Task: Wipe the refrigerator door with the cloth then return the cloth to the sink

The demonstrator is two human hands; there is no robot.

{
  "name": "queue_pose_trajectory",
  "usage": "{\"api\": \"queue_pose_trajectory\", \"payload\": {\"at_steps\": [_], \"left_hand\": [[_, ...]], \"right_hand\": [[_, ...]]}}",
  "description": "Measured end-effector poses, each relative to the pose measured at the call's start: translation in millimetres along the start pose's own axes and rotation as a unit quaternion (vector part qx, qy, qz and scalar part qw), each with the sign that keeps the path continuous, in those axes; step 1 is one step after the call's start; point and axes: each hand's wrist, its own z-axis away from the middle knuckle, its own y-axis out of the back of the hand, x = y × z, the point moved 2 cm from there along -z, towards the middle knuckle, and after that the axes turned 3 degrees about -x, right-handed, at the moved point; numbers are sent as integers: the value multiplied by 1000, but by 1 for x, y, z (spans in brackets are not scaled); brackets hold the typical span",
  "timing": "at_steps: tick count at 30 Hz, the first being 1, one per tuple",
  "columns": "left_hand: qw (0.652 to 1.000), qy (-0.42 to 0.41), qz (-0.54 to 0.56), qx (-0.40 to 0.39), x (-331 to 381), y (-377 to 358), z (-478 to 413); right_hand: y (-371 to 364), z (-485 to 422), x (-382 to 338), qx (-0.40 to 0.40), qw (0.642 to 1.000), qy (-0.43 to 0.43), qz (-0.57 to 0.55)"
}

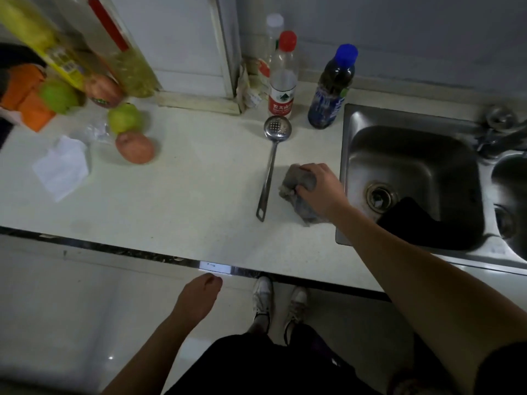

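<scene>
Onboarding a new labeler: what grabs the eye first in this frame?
The right hand pressed on a grey cloth lying on the counter, just left of the steel sink. Beside the cloth lies a slotted metal ladle, with two capped bottles upright behind it. At far left sits a cluster of green and red fruit; the left hand hangs empty below the counter edge.

- A slotted ladle [271, 163] lies on the white counter [176, 195].
- Behind it stand a red-capped bottle [282, 78] and a blue-capped bottle [332, 89].
- Apples [134, 146] rest at the left.
</scene>
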Motion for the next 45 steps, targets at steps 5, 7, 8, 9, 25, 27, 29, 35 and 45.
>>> {"api": "queue_pose_trajectory", "payload": {"at_steps": [5, 7, 8, 9, 25, 27, 29, 35, 45], "left_hand": [[1000, 12, 14, 6, -9, 0, -3], [1000, 16, 17, 5, -10, 1, -3], [1000, 18, 19, 6, -9, 1, -2], [1000, 20, 22, 7, -8, 1, -2], [999, 36, 26, 9, -9, -6, 0], [999, 36, 20, 6, -12, -8, 0], [999, 39, 15, 4, -14, -8, -1], [999, 34, -14, 1, -12, -8, -11], [1000, 18, -23, -7, -5, -7, -23]], "right_hand": [[5, 12, 1, 15, 998, 32, 56], [7, 20, 0, 19, 997, 33, 68], [8, 25, 0, 35, 997, 32, 68], [9, 33, -1, 55, 996, 29, 70], [18, 12, 25, 1, 989, 78, 128], [22, 1, 22, 16, 985, 83, 148], [29, -11, 17, 32, 984, 79, 159], [49, -42, 15, 58, 987, 64, 134], [42, -24, 12, 40, 992, 41, 113]]}}
